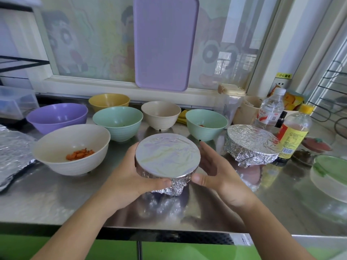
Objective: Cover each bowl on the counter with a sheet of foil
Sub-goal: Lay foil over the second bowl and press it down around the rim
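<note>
Both hands, left hand and right hand, are cupping the foil-wrapped bowl at tabletop centre, fingers curled against its crimped sides; next, probably setting it down, then foiling the carrot bowl at 9 o'clock.

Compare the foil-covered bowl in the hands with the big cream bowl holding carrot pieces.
The foil-covered bowl is sealed with foil; the big cream bowl is open, showing orange carrot pieces. The foil-covered bowl is gripped by the left hand and right hand; the cream bowl stands untouched. Both are round.
</note>
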A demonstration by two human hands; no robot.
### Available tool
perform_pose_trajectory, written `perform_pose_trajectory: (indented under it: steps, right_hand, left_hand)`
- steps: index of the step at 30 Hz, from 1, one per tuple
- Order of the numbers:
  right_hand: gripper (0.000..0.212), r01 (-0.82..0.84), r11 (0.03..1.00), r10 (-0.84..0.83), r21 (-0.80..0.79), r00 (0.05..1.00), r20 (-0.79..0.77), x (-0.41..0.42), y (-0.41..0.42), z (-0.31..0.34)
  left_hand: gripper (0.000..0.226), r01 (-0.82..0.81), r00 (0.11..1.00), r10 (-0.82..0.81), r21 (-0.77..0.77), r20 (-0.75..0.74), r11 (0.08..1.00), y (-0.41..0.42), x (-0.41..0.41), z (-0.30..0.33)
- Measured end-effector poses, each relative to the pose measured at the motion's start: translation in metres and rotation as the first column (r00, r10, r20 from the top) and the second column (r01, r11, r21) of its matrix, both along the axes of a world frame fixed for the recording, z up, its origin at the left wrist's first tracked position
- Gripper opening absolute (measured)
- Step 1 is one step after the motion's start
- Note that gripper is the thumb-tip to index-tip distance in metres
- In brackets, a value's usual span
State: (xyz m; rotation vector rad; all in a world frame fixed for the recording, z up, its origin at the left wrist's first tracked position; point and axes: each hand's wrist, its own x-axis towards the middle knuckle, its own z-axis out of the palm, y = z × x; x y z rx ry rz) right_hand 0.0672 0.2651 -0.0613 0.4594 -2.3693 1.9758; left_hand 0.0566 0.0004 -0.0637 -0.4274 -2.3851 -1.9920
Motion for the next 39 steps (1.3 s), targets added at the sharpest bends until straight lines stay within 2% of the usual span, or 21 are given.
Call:
perform_pose_trajectory:
  steps: [1, 4, 7, 11, 15, 16, 19, 22, 27, 32, 36, 39]
  right_hand:
    - [0.121, -0.005, 1.000, 0.005, 0.004, 1.000, 0.003, -0.002, 0.003, 0.001]
    - [0.083, 0.018, 0.999, -0.017, 0.032, 1.000, -0.019, -0.004, -0.001, -0.002]
    - [0.070, 0.107, 0.994, -0.105, 0.037, 0.993, -0.048, -0.003, -0.008, -0.010]
    - [0.071, 0.134, 0.991, -0.132, 0.028, 0.989, -0.066, -0.002, -0.005, -0.015]
    - [0.084, 0.027, 0.999, -0.026, -0.022, 1.000, 0.006, -0.001, -0.002, -0.004]
    - [0.082, 0.001, 1.000, -0.001, -0.004, 1.000, 0.000, -0.001, -0.004, -0.001]
    - [0.074, -0.002, 0.999, 0.003, 0.038, 0.999, -0.035, -0.005, -0.010, 0.001]
    - [0.072, 0.032, 0.999, -0.031, 0.016, 0.998, -0.051, -0.011, -0.014, 0.000]
    - [0.071, 0.081, 0.997, -0.081, 0.001, 0.996, -0.033, -0.031, -0.021, 0.000]
    - [0.074, 0.121, 0.992, -0.121, -0.045, 0.993, 0.009, -0.049, -0.027, -0.001]
    - [0.080, 0.089, 0.991, -0.083, -0.103, 0.995, 0.054, -0.055, -0.026, -0.002]
    - [0.081, 0.077, 0.986, -0.065, -0.148, 0.995, 0.082, -0.055, -0.031, 0.002]
  left_hand:
    - [0.125, -0.005, 1.000, 0.005, -0.004, 0.006, 1.000, -0.003, 0.000, 0.000]
    - [0.121, -0.019, 1.000, 0.019, -0.031, -0.012, 0.999, -0.002, 0.005, -0.002]
    - [0.119, -0.031, 0.999, 0.031, -0.008, -0.008, 0.999, 0.006, 0.008, -0.004]
    - [0.123, -0.043, 0.999, 0.041, -0.057, -0.030, 0.997, 0.010, 0.002, -0.007]
    - [0.141, -0.153, 0.987, 0.151, -0.037, -0.046, 0.988, 0.014, 0.010, -0.007]
    - [0.138, -0.179, 0.982, 0.175, -0.050, -0.071, 0.983, 0.016, 0.013, -0.008]
    - [0.098, -0.222, 0.963, 0.216, -0.020, -0.161, 0.975, 0.026, 0.017, -0.011]
    - [0.090, -0.220, 0.967, 0.214, -0.029, -0.142, 0.975, 0.033, 0.008, -0.013]
    - [0.111, -0.146, 0.989, 0.146, 0.028, -0.023, 0.989, 0.040, -0.027, -0.005]
    - [0.110, -0.125, 0.989, 0.127, 0.030, -0.072, 0.992, 0.047, -0.051, -0.001]
    - [0.108, -0.116, 0.984, 0.120, 0.038, -0.131, 0.993, 0.046, -0.067, -0.010]
    - [0.113, -0.117, 0.985, 0.122, 0.051, -0.118, 0.992, 0.046, -0.075, -0.015]
